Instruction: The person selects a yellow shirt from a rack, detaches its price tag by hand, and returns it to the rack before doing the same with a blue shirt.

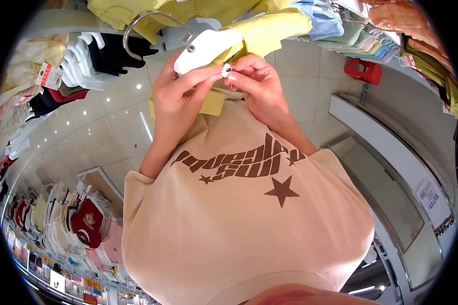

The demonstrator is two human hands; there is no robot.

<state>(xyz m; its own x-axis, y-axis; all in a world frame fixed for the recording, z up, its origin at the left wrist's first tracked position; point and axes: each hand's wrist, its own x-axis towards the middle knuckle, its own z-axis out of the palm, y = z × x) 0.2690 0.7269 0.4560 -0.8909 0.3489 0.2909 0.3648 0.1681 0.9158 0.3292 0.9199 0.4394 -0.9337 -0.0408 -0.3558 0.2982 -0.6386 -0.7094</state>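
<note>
Both my hands are raised in front of my chest with fingertips pinched together. Between them is a small white piece with black spots [226, 70], too small to name exactly. My left hand [180, 89] pinches it from the left, and my right hand [259, 84] pinches its right side with thumb and fingers. Just behind my left hand is a white hanger [208, 47] with a metal hook [137, 25] turned up to the left. A yellow garment [269, 33] hangs on this hanger, and part of it shows below my hands.
More yellow clothing [132, 15] hangs at the top. Racks of garments stand on both sides, with white hangers [84, 61] at the left and folded-looking pastel clothes [361, 43] at the right. A red plastic stool [363, 71] stands on the tiled floor [102, 122]. A long white-edged fixture [381, 137] runs along the right.
</note>
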